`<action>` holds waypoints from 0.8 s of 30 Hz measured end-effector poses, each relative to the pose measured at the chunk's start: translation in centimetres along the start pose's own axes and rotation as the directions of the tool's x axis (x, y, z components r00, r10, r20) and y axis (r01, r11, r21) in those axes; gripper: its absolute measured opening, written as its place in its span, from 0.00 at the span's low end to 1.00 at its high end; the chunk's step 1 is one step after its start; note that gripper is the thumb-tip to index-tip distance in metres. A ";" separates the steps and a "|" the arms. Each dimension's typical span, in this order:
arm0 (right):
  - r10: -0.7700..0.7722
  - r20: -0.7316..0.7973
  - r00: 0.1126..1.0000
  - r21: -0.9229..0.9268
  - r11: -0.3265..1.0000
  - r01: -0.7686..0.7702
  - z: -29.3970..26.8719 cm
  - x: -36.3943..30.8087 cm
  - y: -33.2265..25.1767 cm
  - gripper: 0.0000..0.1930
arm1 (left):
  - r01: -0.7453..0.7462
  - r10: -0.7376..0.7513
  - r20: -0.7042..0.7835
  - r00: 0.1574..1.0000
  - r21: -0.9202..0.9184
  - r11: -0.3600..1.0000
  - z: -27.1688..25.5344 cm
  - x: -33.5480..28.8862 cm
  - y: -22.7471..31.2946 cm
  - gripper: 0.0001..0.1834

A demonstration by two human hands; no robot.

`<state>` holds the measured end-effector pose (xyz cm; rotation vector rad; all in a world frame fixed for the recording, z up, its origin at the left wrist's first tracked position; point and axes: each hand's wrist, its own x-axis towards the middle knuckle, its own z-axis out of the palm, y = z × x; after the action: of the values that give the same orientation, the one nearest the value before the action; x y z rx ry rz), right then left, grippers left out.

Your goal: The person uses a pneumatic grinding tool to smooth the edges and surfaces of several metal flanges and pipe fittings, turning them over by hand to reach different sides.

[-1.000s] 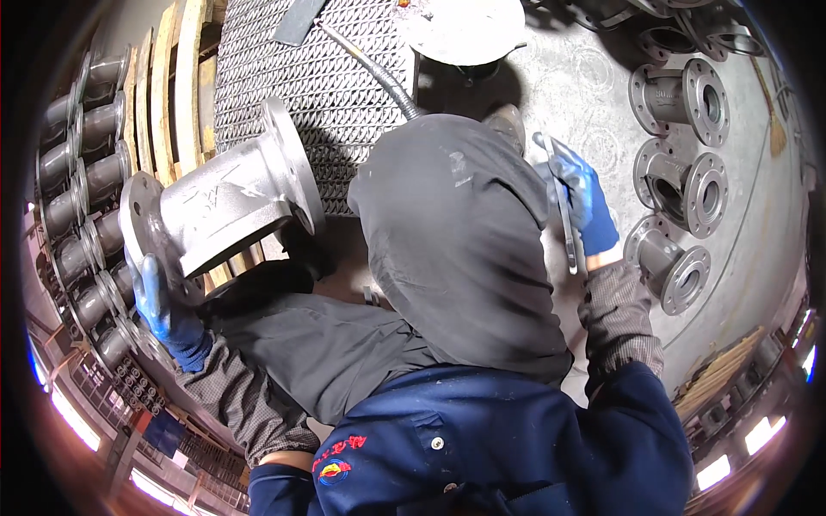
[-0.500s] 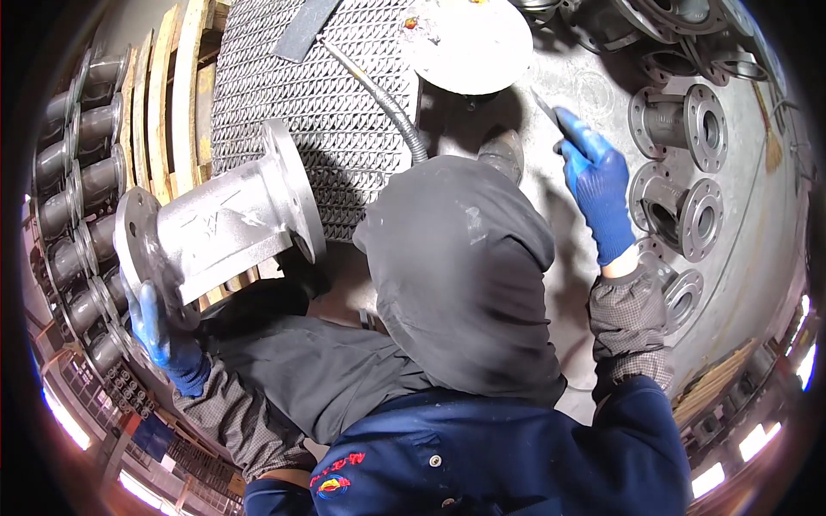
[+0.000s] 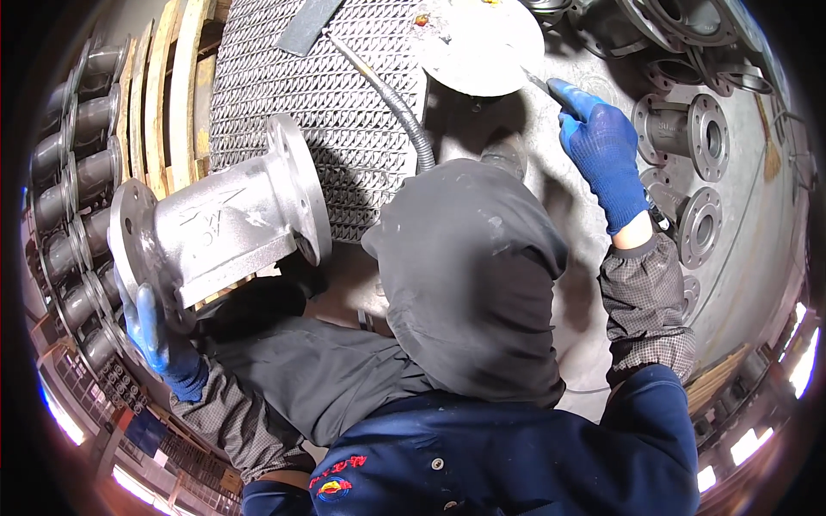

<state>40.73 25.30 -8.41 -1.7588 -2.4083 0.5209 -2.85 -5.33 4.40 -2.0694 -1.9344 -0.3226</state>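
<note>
A silver-grey flanged metal casting (image 3: 224, 219) leans tilted over my left thigh, at the wire-mesh tabletop's near edge. My left hand (image 3: 157, 340), in a blue glove, grips the rim of its lower left flange, fingers along the outer face. To the right, my gloved right hand (image 3: 600, 142) is closed on a thin-bladed tool that looks like a putty knife (image 3: 540, 84). Its tip reaches the edge of a round white board (image 3: 482, 43) carrying whitish paste and small orange blobs. The glove hides the tool's handle.
A flexible metal hose (image 3: 391, 99) and a flat grey bar (image 3: 308, 26) lie on the mesh tabletop (image 3: 258, 86). Wooden pallets (image 3: 181, 95) and stacked flanged castings (image 3: 90, 120) stand left. More castings (image 3: 684, 129) rest on the floor at right.
My right hand has shifted slightly right and up, bringing the blade tip to the white board's edge. The casting has turned a little under my left hand.
</note>
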 end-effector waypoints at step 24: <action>-0.045 0.172 0.984 0.660 0.747 -0.081 -3.3 0.5 -1.3 0.20 | 0.657 -0.756 0.410 0.511 -0.753 0.036 1.1 2.8 2.4 0.28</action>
<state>40.38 26.10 -4.91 -1.4409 -1.9056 1.3909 -0.31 -2.47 4.25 -0.9595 -2.9601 -1.9772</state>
